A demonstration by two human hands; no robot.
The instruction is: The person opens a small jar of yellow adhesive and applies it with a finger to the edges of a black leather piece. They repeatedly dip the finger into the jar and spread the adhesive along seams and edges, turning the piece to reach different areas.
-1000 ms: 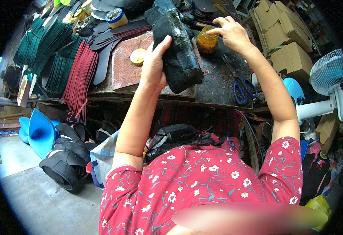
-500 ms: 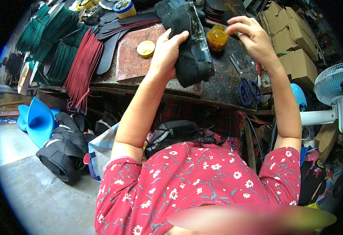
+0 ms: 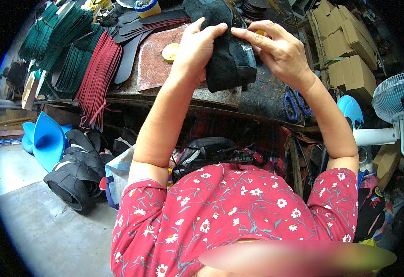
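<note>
My left hand [image 3: 195, 53] is closed on a long black fuzzy fabric piece [image 3: 222, 69], thumb on top, holding it above the bench. A darker, shinier strip runs along the piece's right side. My right hand [image 3: 280, 53] has its index finger stretched out, the tip touching the piece near that strip; the other fingers are partly bent. Behind the right hand, only a bit of the yellow jar [image 3: 260, 32] shows. A round yellow lid [image 3: 170, 52] lies by my left wrist on a reddish board [image 3: 153, 71].
Blue-handled scissors [image 3: 290, 106] lie below my right hand, near the bench edge. Bundles of green strips [image 3: 72, 57] and red strips [image 3: 99, 74] are stacked at the left. A white fan [image 3: 391, 99] and cardboard boxes [image 3: 352, 78] stand at the right. Black rolled pieces [image 3: 75, 177] sit lower left.
My right hand has moved left from above the yellow jar to the black fabric piece, its index finger now touching it. The piece has shifted slightly up.
</note>
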